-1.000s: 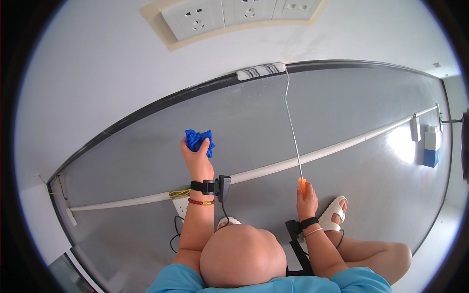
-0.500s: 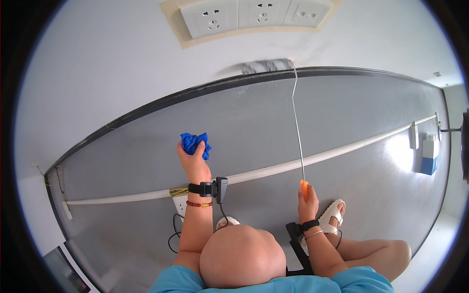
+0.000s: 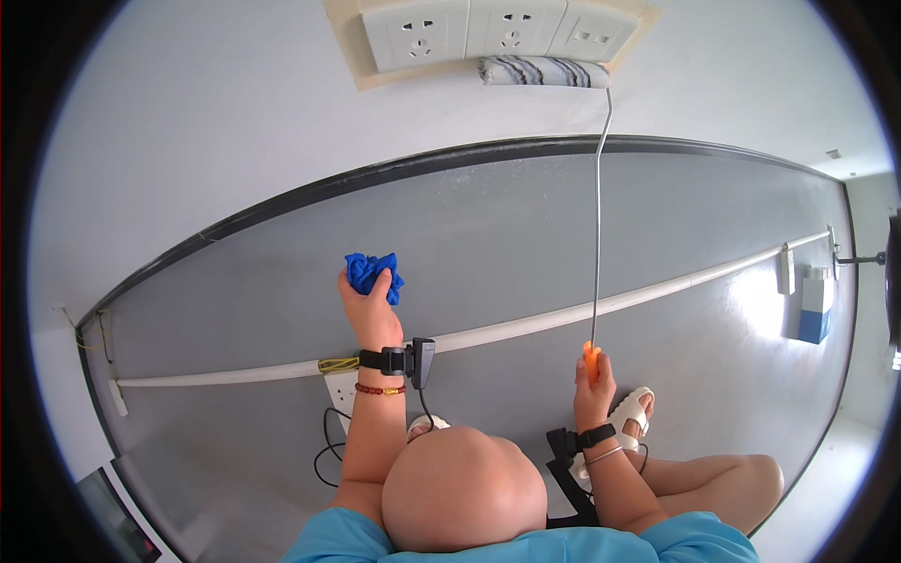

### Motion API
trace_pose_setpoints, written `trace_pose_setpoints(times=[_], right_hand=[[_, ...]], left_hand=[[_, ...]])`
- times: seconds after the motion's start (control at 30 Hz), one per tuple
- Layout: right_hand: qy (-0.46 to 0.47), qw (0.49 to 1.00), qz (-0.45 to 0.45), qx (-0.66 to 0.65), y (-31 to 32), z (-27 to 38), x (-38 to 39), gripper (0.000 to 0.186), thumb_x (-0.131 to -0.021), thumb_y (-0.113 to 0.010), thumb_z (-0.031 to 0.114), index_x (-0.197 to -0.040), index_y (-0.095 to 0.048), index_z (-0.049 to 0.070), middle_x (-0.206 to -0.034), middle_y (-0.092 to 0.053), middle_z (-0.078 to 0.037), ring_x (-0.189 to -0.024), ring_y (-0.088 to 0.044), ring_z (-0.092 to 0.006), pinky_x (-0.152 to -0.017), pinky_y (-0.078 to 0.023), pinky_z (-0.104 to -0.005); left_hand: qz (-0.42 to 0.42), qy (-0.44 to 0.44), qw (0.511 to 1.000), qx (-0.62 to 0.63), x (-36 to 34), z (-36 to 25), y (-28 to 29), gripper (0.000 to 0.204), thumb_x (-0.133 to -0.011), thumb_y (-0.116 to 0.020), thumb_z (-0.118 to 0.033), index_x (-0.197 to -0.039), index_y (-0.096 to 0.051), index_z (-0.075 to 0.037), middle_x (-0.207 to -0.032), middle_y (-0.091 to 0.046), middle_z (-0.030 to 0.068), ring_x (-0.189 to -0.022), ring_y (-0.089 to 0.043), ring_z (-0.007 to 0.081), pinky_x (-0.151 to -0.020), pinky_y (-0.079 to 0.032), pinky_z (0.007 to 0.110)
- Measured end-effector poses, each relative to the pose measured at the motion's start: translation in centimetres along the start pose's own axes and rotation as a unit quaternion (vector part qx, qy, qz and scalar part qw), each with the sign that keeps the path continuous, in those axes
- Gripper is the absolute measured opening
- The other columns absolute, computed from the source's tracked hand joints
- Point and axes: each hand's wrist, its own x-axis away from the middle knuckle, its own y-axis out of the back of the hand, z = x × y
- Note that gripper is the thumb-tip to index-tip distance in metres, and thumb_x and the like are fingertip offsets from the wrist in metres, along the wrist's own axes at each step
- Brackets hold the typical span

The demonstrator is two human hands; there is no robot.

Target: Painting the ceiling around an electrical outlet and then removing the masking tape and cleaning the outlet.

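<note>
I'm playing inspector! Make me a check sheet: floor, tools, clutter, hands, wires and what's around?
Surface: gray floor, pale specks near the black baseboard.
Job's things: paint roller at the white wall, overlapping the tape border below the sockets in view; crumpled blue cloth.
Clutter: blue-and-white box on the floor, right side.
Hands: left hand holds the cloth; right hand grips the roller's orange handle.
Cables: yellow cable bundle by a white power strip; black cable looped nearby.
Surroundings: long white strip across the floor.

Grey floor (image 3: 497,244) leaves passage left of the obstructing roller rod (image 3: 598,235).
</note>
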Motion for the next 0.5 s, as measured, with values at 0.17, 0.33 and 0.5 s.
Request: trace_pose_setpoints(times=[0.17, 0.33, 0.5], right_hand=[[-0.004, 1.0, -0.001, -0.022, -0.5, -1.2, -0.1, 0.029, -0.09, -0.063, 0.018, -0.11, -0.053, -0.001, -0.092, -0.061, -0.018, -0.082, -0.06, -0.0348, -0.073, -0.048, -0.036], [0.001, 1.0, 0.006, 0.024, -0.6, -1.5, -0.1, 0.03, -0.09, -0.063, 0.02, -0.111, -0.054, 0.0, -0.094, -0.062, -0.018, -0.084, -0.061, -0.036, -0.074, -0.049, -0.0374], [0.013, 0.996, 0.013, 0.084, -0.4, -1.2, 0.1, 0.029, -0.09, -0.061, 0.023, -0.109, -0.054, 0.003, -0.094, -0.062, -0.017, -0.086, -0.06, -0.0377, -0.073, -0.049, -0.0406]], left_hand=[[-0.008, -0.003, 1.0, -0.003, 0.2, -0.2, -0.2, 0.053, -0.082, -0.066, 0.004, -0.128, -0.041, -0.001, -0.109, -0.055, 0.0059, -0.094, -0.056, 0.0151, -0.08, -0.049, 0.028], [-0.005, -0.004, 1.0, -0.006, 0.1, -0.1, 0.1, 0.053, -0.082, -0.066, 0.005, -0.128, -0.041, -0.001, -0.108, -0.055, 0.0058, -0.092, -0.057, 0.0152, -0.078, -0.05, 0.029], [-0.014, -0.011, 1.0, 0.006, 0.4, -0.3, -0.2, 0.051, -0.081, -0.066, 0.005, -0.126, -0.044, -0.002, -0.103, -0.057, 0.0042, -0.09, -0.059, 0.0147, -0.079, -0.048, 0.029]])
